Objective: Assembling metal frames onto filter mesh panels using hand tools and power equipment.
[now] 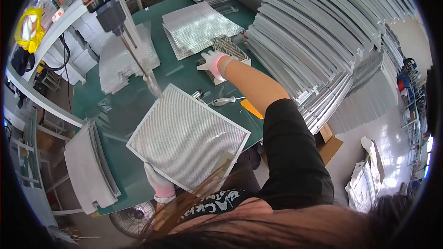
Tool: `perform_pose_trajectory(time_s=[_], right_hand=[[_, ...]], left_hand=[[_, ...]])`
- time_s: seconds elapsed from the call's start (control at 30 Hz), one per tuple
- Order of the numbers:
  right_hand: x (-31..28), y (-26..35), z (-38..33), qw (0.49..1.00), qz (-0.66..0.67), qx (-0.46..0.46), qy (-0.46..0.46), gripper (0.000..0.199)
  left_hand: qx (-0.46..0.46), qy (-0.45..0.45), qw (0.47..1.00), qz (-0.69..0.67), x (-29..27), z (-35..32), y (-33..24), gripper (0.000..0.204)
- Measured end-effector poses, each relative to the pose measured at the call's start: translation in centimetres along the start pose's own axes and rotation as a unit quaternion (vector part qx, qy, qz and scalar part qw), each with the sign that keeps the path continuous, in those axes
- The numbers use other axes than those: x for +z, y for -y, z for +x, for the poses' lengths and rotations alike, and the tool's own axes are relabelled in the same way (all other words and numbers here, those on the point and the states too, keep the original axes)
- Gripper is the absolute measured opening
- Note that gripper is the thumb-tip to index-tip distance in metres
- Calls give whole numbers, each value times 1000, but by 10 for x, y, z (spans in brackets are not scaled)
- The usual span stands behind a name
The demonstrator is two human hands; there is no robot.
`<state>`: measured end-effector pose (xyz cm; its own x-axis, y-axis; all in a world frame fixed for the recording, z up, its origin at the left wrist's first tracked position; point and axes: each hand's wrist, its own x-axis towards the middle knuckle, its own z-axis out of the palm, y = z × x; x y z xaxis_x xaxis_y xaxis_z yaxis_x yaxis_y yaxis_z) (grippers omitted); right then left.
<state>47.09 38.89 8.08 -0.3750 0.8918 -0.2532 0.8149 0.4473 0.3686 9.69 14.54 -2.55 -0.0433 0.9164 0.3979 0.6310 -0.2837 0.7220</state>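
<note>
A square mesh filter panel (189, 133) with a pale metal frame lies tilted in front of me, over the near table edge. My left hand (159, 184), in a white and pink glove, grips its lower left edge, with some fingers hidden beneath. My gloved right hand (211, 62) reaches to a box of small metal pieces (227, 47); its visible fingers are spread, and I see nothing held in them. A hanging power screwdriver (110, 16) points its long bit toward the panel's top corner. Small metal parts (198, 95) sit beside the panel.
On the green table (115, 133) are a hand screwdriver (224, 101), an orange flat piece (252, 109) and stacks of mesh sheets (198, 25). Tall piles of metal frames (304, 41) rise at the right. Curved pale panels (87, 170) stand at the left edge, near a floor fan (134, 216).
</note>
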Motion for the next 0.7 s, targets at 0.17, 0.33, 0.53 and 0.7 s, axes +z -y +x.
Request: perform_pose_trajectory(time_s=[0.17,0.33,0.53,0.7], right_hand=[[8,6,-9,982,54,90,-156,60],[50,49,-143,893,187,137,-386,40],[174,133,-418,702,105,592,-382,40],[405,302,-603,185,345,917,-75,76]], left_hand=[[22,-18,999,43,1,-8,14,57],[-76,3,969,-234,16,-11,35,57],[-40,-18,987,-158,20,-17,79,54],[244,-87,952,166,10,-1,-4,59]])
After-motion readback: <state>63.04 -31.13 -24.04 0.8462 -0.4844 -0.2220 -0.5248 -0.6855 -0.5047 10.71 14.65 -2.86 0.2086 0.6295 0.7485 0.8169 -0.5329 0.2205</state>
